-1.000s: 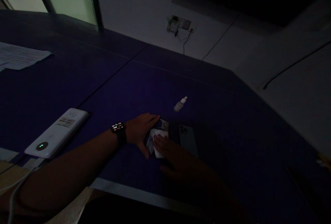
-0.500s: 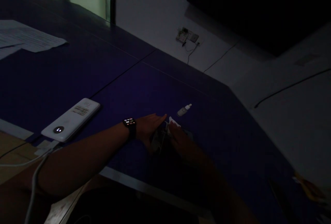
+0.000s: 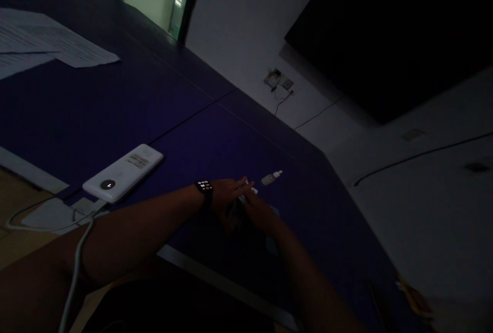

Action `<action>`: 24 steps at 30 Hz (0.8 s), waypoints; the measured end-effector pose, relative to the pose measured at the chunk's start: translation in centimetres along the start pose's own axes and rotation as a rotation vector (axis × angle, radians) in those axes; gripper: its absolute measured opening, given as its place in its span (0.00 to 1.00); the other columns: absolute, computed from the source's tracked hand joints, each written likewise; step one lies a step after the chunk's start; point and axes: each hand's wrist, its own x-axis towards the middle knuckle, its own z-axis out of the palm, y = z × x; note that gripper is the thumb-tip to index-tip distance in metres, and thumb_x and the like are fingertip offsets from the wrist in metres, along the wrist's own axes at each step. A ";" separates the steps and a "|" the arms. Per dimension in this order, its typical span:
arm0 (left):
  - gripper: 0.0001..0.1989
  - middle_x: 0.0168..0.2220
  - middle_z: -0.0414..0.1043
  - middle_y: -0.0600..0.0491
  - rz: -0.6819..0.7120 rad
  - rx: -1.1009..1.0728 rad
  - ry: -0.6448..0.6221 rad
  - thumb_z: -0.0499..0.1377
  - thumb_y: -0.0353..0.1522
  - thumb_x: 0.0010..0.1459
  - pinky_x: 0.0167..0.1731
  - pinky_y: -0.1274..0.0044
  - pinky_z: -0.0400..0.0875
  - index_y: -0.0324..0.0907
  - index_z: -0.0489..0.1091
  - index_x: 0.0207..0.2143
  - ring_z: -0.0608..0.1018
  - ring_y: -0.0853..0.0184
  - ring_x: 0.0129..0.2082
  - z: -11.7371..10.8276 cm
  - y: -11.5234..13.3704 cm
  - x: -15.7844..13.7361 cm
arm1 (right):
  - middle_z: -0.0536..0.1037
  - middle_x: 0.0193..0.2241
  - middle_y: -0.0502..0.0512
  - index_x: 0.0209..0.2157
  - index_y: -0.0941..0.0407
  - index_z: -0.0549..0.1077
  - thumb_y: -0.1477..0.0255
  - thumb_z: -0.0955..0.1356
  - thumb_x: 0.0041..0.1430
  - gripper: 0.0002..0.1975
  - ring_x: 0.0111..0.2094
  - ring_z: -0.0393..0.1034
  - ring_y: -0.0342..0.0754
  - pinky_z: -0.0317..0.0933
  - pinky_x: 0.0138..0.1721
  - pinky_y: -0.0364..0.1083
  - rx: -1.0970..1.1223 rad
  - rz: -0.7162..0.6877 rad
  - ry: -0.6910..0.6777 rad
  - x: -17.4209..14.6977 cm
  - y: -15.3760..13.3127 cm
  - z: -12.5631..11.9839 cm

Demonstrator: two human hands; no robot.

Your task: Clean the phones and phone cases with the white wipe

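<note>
In the dim light my left hand [image 3: 224,194], with a lit smartwatch [image 3: 205,185] on its wrist, lies low over the blue table. Its fingers reach to the right, and its thumb points down beside a dark, partly clear object [image 3: 235,213] that I cannot make out. My right hand [image 3: 261,214] comes in from the other side, its fingers closed on a small crumpled white tissue [image 3: 253,189] against that object. The fingertips of both hands meet there and hide most of it. A small clear bottle with a white top [image 3: 270,178] lies just beyond the hands.
To the left a white power bank [image 3: 123,174] with a lit round display has a white cable [image 3: 78,256] running by my left arm. Printed papers [image 3: 73,45] lie at the far left. The blue table [image 3: 185,92] meets a wall with sockets [image 3: 278,79] and a large dark screen [image 3: 385,30].
The view has shifted a little. My right hand has moved in closer to the left, and the white tissue shows less between the fingers. The small bottle lies where it was.
</note>
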 end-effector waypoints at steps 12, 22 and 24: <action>0.80 0.73 0.37 0.27 0.003 -0.031 -0.047 0.74 0.56 0.28 0.66 0.56 0.54 0.39 0.33 0.74 0.55 0.39 0.70 -0.6 -0.1 -0.3 | 0.73 0.61 0.60 0.59 0.55 0.73 0.76 0.62 0.64 0.23 0.64 0.66 0.55 0.60 0.65 0.59 -0.085 0.031 0.146 -1.1 1.1 0.3; 0.76 0.72 0.42 0.29 0.037 -0.071 -0.173 0.73 0.58 0.30 0.68 0.53 0.46 0.38 0.39 0.73 0.54 0.42 0.71 -1.9 -0.9 -0.9 | 0.80 0.53 0.55 0.54 0.51 0.77 0.64 0.61 0.70 0.19 0.56 0.75 0.57 0.68 0.58 0.60 0.102 0.237 0.519 -5.6 4.4 -2.9; 0.75 0.73 0.42 0.30 0.073 -0.077 -0.182 0.74 0.57 0.33 0.69 0.53 0.43 0.40 0.35 0.73 0.55 0.44 0.71 -2.2 -1.2 -1.1 | 0.79 0.55 0.55 0.55 0.51 0.77 0.66 0.62 0.69 0.18 0.57 0.74 0.55 0.67 0.59 0.58 0.079 0.166 0.547 -5.9 4.6 -2.7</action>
